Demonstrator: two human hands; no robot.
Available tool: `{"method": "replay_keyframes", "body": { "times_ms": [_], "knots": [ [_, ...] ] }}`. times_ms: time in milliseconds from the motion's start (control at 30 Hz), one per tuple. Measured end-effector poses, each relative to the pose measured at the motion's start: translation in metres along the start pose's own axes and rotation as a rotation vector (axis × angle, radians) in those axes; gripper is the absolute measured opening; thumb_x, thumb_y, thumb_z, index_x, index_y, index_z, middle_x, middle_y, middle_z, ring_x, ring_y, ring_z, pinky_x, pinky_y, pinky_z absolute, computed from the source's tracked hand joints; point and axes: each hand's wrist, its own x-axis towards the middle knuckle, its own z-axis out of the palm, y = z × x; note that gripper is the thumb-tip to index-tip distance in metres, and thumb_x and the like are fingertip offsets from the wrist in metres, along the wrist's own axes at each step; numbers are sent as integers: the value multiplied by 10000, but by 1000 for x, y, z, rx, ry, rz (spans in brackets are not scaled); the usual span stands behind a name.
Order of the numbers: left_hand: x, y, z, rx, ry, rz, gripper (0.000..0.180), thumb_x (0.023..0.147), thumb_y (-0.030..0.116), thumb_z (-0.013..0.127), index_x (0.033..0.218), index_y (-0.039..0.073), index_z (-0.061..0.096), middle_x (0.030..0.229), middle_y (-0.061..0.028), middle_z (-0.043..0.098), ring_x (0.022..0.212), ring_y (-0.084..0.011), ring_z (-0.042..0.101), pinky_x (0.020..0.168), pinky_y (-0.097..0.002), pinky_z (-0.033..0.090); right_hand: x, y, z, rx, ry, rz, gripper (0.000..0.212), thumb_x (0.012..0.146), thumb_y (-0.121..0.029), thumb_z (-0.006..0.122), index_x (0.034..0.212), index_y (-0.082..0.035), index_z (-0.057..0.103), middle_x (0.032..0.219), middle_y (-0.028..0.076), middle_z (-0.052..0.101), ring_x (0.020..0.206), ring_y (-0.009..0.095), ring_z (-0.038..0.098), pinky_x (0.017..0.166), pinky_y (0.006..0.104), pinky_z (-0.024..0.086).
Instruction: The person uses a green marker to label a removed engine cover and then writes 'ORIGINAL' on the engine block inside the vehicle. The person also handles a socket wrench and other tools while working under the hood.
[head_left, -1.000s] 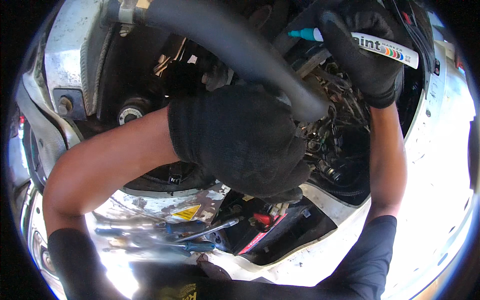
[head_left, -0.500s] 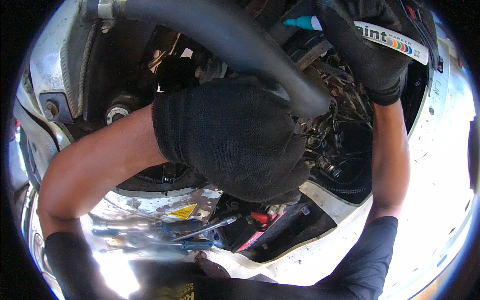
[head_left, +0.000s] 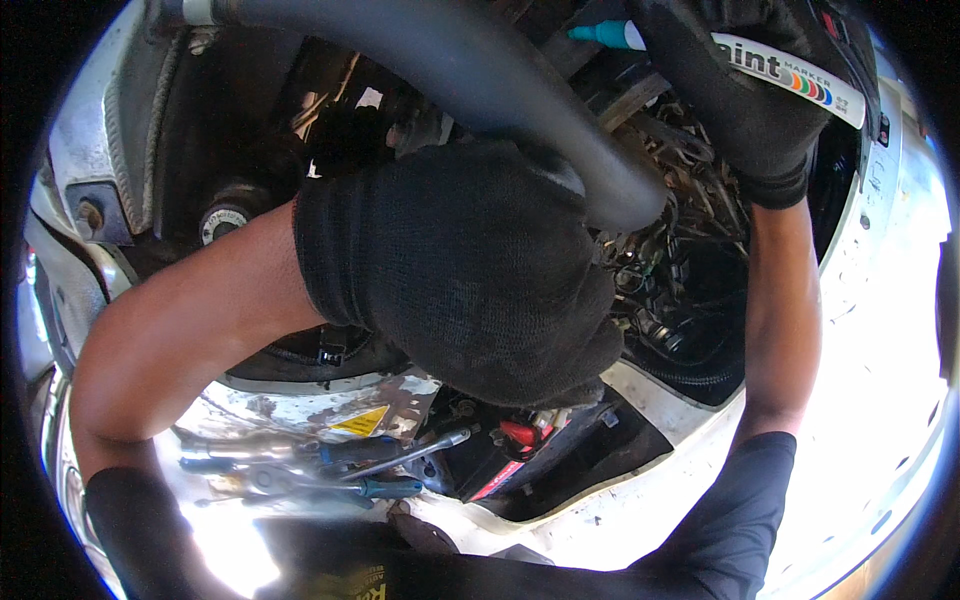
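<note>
My right hand [head_left: 750, 100], in a black knit glove, is closed round a white paint marker [head_left: 785, 75] with a teal cap [head_left: 608, 35]. The capped end points left over the engine bay; its other end sticks out past the glove. My left hand [head_left: 480, 280], gloved the same way, is curled into a fist in the middle of the view. It lies against the lower side of a thick black hose [head_left: 470, 70], near the rounded end. The back of the glove hides the fingers, so whatever they hold cannot be made out.
Wiring and connectors [head_left: 650, 290] fill the bay right of my left hand. Nearer me, a battery [head_left: 540, 460] with a red terminal cover sits below the panel edge. Ratchets and other hand tools [head_left: 370, 487] lie on the worn white panel [head_left: 290, 410], by a yellow label.
Both hands keep their grip and have hardly moved. The picture has shifted slightly, and the marker appears a little farther right.
</note>
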Motion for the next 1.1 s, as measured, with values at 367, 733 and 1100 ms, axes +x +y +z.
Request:
{"method": "replay_keyframes", "body": {
  "times_ms": [367, 733, 1100],
  "knots": [
    [1, -2, 4, -35, 9, -16, 109, 721, 324, 722, 757, 224, 702, 743, 43, 623, 683, -156, 632, 611, -331, 499, -1, 6, -3, -30, 18, -27, 434, 784, -154, 885, 1146, -19, 690, 1061, 73, 748, 935, 174, 729, 780, 305, 601],
    [1, -2, 3, -36, 30, -32, 110, 652, 309, 724, 715, 229, 683, 708, 49, 595, 648, -146, 609, 579, -328, 472, -4, 8, -1, -42, 28, -37, 480, 767, -161, 901, 1163, -14, 673, 1072, 76, 742, 944, 178, 725, 782, 309, 602],
    [1, -1, 4, -21, 28, -54, 125, 587, 294, 730, 676, 231, 669, 674, 54, 572, 612, -136, 587, 551, -326, 447, -6, 11, -3, -50, 40, -45, 526, 751, -167, 916, 1179, -10, 656, 1082, 80, 737, 952, 181, 721, 784, 312, 602]
  ]
}}
